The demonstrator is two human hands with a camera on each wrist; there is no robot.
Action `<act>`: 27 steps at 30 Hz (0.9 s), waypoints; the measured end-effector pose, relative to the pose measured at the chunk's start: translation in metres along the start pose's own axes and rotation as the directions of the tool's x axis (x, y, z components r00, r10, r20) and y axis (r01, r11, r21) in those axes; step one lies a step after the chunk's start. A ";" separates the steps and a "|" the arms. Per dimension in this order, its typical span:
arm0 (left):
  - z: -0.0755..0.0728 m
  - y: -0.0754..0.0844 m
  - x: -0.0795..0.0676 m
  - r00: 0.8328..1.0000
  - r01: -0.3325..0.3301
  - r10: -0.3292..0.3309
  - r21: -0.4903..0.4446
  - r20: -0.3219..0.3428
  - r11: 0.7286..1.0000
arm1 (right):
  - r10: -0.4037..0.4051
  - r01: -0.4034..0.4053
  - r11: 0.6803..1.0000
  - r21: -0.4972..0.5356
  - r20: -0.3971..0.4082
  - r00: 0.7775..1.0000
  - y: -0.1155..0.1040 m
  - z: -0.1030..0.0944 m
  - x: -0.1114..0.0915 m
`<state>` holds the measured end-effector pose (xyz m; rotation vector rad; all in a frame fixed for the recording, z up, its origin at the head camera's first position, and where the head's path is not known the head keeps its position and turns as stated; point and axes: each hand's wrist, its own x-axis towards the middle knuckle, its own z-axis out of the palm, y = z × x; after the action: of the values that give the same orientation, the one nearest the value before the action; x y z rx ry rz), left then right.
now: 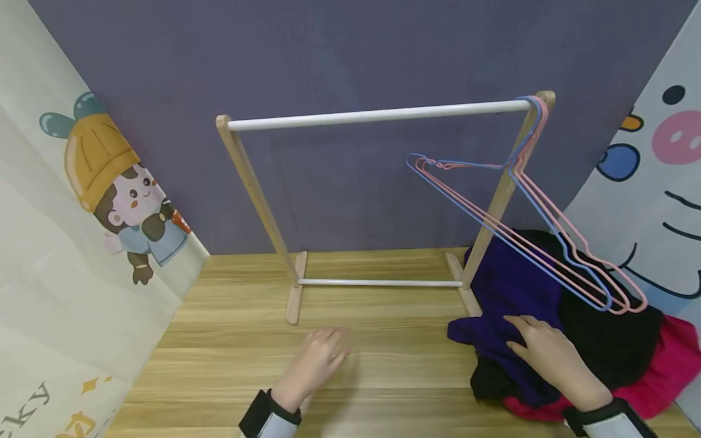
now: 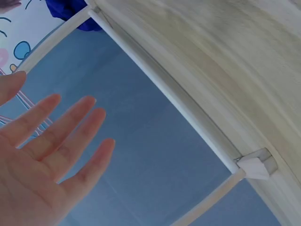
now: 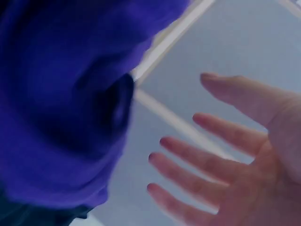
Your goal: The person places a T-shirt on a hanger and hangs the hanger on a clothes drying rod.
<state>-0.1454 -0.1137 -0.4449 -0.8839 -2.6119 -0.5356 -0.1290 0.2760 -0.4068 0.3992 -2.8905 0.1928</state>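
I see the purple cloth (image 1: 495, 304) by the right edge of the table (image 1: 219, 359), just past my empty, spread-out right hand (image 1: 547, 356) (my left hand (image 1: 313, 360), spread too, is farther).

Your right hand (image 3: 256, 179) showed at the right, palm in sight, its fingers (image 3: 200, 157) apart and reaching leftward. Purple cloth (image 3: 51, 108) filled the left side, a gap between it and your fingertips, with darker cloth (image 3: 42, 216) at the lower-left corner. Behind, pale bars (image 3: 175, 117) crossed a grey-blue surface (image 3: 254, 42).
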 end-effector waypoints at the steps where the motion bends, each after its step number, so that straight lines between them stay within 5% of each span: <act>1: -0.001 -0.001 -0.001 1.000 -0.001 0.001 0.003 0.004 1.000 | 0.021 -0.021 1.000 -0.020 0.021 1.000 0.005 0.000 -0.002; 9: -0.001 -0.003 -0.006 0.999 0.013 -0.013 -0.005 0.036 1.000 | 0.215 -0.212 0.977 -0.035 0.178 0.960 0.035 0.007 -0.012; 19: -0.002 -0.005 -0.009 1.000 -0.016 0.016 -0.015 0.024 1.000 | 0.185 -0.208 0.976 0.071 0.244 0.952 0.047 0.012 -0.012; 23: -0.002 -0.006 -0.011 1.000 -0.023 0.024 -0.017 0.013 1.000 | 0.189 -0.218 0.969 0.116 0.219 0.957 0.047 0.006 -0.008; 27: -0.002 -0.007 -0.012 1.000 -0.016 0.017 -0.016 0.019 1.000 | 0.164 -0.183 0.965 0.188 0.113 0.980 0.043 -0.003 -0.003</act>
<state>-0.1406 -0.1260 -0.4497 -0.9190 -2.6184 -0.5466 -0.1380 0.3181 -0.4088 0.1909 -3.0115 0.5068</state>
